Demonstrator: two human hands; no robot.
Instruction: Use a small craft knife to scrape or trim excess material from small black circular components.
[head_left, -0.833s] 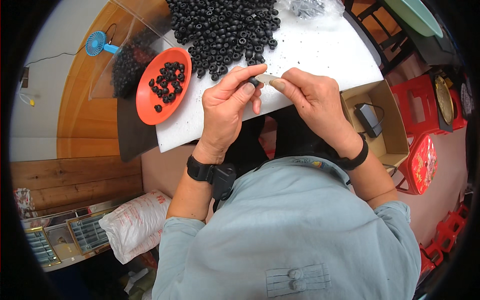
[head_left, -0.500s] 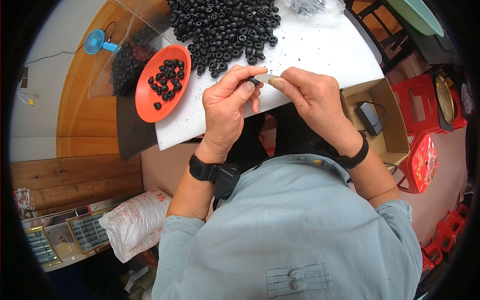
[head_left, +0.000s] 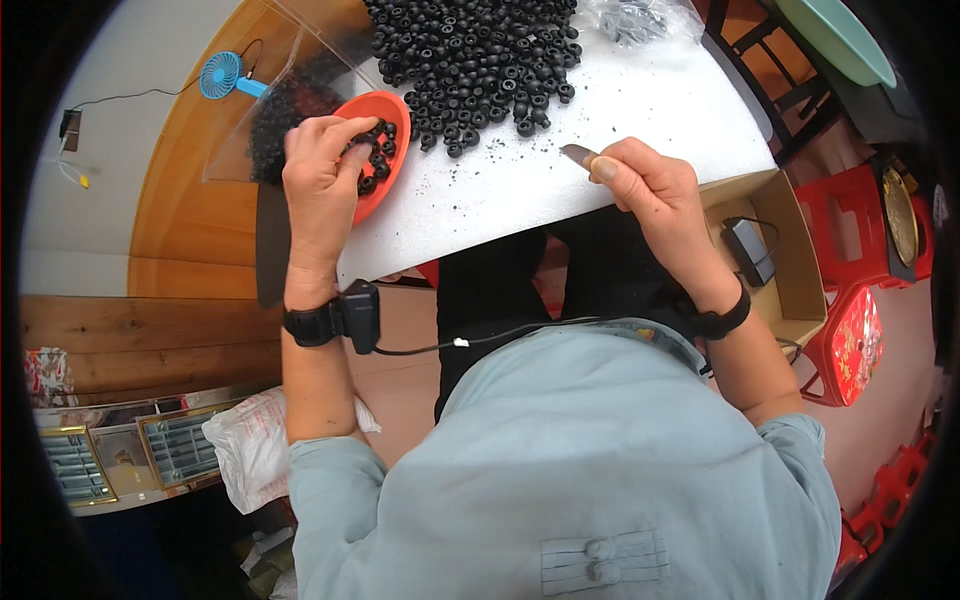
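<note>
The left hand (head_left: 322,175) reaches over the shallow orange plastic dish (head_left: 388,150) at the left edge of the white foam board (head_left: 640,120), fingertips curled down onto the small black rubber rings (head_left: 372,165) lying in it; whether they pinch one cannot be told. The right hand (head_left: 655,195) rests at the board's near edge, thumb and fingers closed around a small knife with a grey blade (head_left: 577,155) pointing left. A big heap of black rings (head_left: 470,50) covers the board's far side.

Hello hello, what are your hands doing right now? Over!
Left hand over orange dish of black rings. Right hand holds small blade. Nothing between them.
</note>
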